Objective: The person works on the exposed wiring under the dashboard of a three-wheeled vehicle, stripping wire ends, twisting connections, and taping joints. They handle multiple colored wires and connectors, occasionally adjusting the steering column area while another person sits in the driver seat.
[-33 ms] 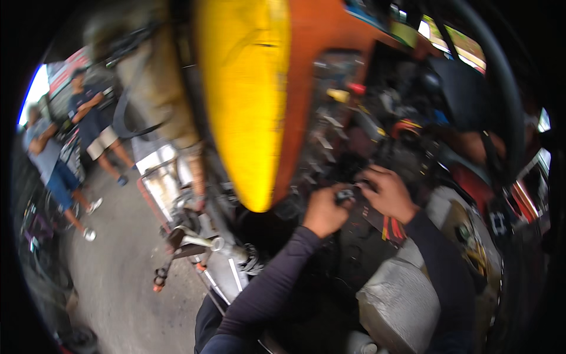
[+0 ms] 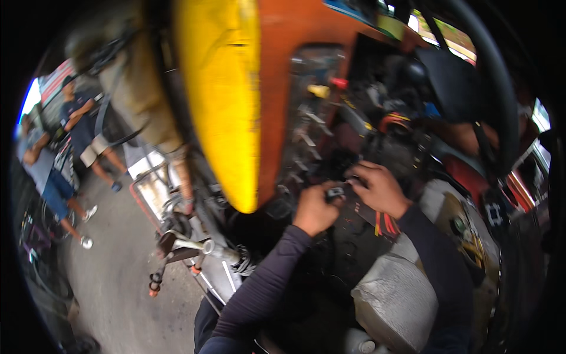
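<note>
My left hand [image 2: 318,207] is closed round a small dark piece [image 2: 335,192] with a light, shiny face, too small and blurred to name. Beside it, my right hand [image 2: 382,187] has its fingers bent and pinched together near the piece. What those fingertips hold, if anything, cannot be made out. Both hands are over a dark, cluttered area inside a vehicle. Just below my right hand lie several red-and-yellow handles [image 2: 386,225], perhaps of hand tools.
A yellow panel [image 2: 221,106] and an orange panel [image 2: 274,88] rise ahead. A black steering wheel [image 2: 501,76] curves at right, near a silver-grey padded block [image 2: 398,295]. Two people [image 2: 44,153] stand at far left on the concrete floor [image 2: 118,265].
The whole scene, hands included, has shifted slightly left in the picture and looks a little sharper. The hands keep the same pose relative to each other.
</note>
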